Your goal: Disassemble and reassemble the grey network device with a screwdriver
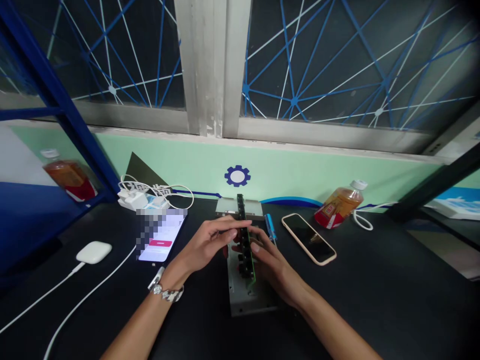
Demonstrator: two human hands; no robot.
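A long narrow circuit board with a row of black blocks along it and a green edge stands tilted up on its side. Both hands grip it around its middle. My left hand comes from the left, its fingers stretched across the board and its thumb against the near face. From the other side, my right hand closes on the board with bent fingers. Underneath lies a grey metal plate, partly hidden by the hands. A paler metal piece sits behind them, near the wall.
Right of the board are a blue-handled screwdriver, a phone in a pale case and a drink bottle. On the left are a lit phone, a white earbud case, cables and a white power strip.
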